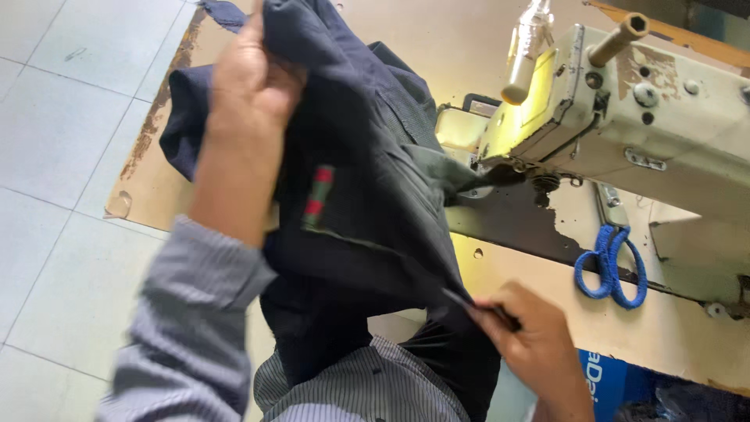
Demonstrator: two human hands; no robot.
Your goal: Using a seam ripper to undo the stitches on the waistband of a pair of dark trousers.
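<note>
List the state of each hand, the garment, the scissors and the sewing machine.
left hand: raised, gripping the garment
right hand: pinching the garment's lower edge
dark garment: lifted, stretched between both hands
blue-handled scissors: closed, lying on the table
sewing machine: nothing under its needle

Red-green label [317, 196] on dark garment [375, 156], blue sign [603, 383]

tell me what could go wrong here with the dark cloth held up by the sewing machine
The dark garment trails under the sewing machine head, so pulling with the left hand may snag it there. The right hand pinches only an edge, which could slip. The blue-handled scissors lie near the cloth.
</note>
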